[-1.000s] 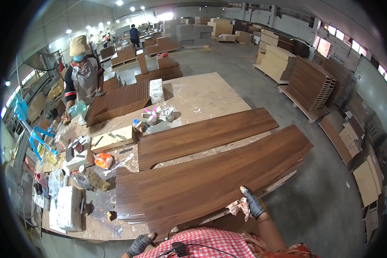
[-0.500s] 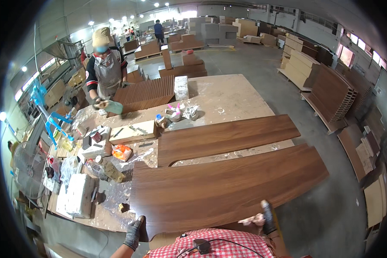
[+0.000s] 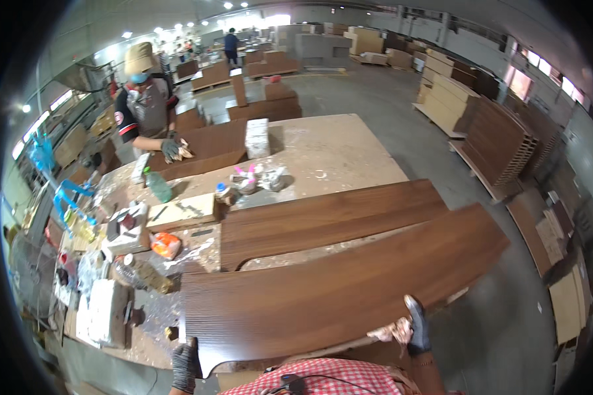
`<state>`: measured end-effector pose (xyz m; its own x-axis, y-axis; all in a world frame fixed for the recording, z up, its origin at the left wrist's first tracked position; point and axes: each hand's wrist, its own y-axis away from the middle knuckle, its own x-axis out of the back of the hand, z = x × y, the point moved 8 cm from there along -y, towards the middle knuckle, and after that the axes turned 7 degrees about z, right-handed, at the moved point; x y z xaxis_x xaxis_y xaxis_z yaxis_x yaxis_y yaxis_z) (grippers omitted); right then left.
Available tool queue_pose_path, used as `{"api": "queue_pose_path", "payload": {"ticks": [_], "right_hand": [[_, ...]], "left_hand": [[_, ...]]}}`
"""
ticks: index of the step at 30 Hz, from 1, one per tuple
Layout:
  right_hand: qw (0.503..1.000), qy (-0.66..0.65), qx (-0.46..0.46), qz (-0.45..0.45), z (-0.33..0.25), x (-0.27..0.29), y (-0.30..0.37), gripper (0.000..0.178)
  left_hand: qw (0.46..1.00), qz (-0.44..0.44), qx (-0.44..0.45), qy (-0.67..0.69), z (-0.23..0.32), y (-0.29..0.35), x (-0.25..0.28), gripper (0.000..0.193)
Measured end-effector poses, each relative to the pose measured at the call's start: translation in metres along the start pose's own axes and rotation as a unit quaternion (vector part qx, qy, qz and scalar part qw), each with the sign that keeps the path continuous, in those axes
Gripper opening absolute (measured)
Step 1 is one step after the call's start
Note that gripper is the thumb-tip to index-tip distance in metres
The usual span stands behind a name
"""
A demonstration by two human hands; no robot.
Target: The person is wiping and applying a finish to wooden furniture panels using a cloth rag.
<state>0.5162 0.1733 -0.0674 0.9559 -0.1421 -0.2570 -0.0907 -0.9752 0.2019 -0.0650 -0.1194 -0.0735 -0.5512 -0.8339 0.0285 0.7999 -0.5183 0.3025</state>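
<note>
A long dark-brown wood-grain panel lies across the near side of the table, its right end past the table edge. My left hand, in a dark glove, is closed on the panel's near left corner, the thumb up along its end. At the near edge, toward the right, my gloved right hand has its thumb raised and a crumpled pinkish rag bunched in it; its lower fingers are partly hidden. A second brown panel, with a curved cutout, lies just beyond.
Left on the worktable stand a green bottle, a clear bottle, an orange packet and a white wrapped block. A co-worker wipes stacked boards across the table. Board stacks stand at right.
The near panel has shifted and turned, its right end swinging away from me, with both my hands along. The co-worker has put the green bottle down and now has a cloth on the boards.
</note>
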Motion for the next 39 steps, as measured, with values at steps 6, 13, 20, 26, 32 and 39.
{"api": "queue_pose_path", "payload": {"ticks": [6, 13, 20, 26, 32, 39], "right_hand": [[0.991, -0.094, -0.079, -0.047, -0.069, -0.101, -0.090, 0.023], [0.962, -0.155, -0.225, 0.000, -0.006, -0.150, -0.182, 0.023], [0.934, -0.185, -0.290, -0.097, 0.009, -0.185, -0.202, 0.035], [0.936, -0.197, -0.282, -0.076, 0.011, -0.163, -0.227, 0.030], [0.936, -0.171, -0.304, -0.051, 0.021, -0.154, -0.242, 0.025], [0.947, -0.092, -0.307, -0.022, 0.039, -0.137, -0.262, 0.026]], "left_hand": [[0.999, -0.004, 0.021, 0.048, 0.052, -0.057, -0.071, 0.021], [1.000, -0.009, 0.012, 0.018, 0.094, -0.135, -0.115, 0.022], [0.994, -0.044, -0.029, -0.099, 0.104, -0.206, -0.121, 0.019], [0.999, -0.003, -0.019, -0.051, 0.112, -0.196, -0.187, 0.023], [0.991, -0.038, 0.042, -0.124, 0.074, -0.217, -0.191, 0.033], [0.926, -0.067, -0.045, -0.369, 0.066, -0.224, -0.209, 0.045]]}}
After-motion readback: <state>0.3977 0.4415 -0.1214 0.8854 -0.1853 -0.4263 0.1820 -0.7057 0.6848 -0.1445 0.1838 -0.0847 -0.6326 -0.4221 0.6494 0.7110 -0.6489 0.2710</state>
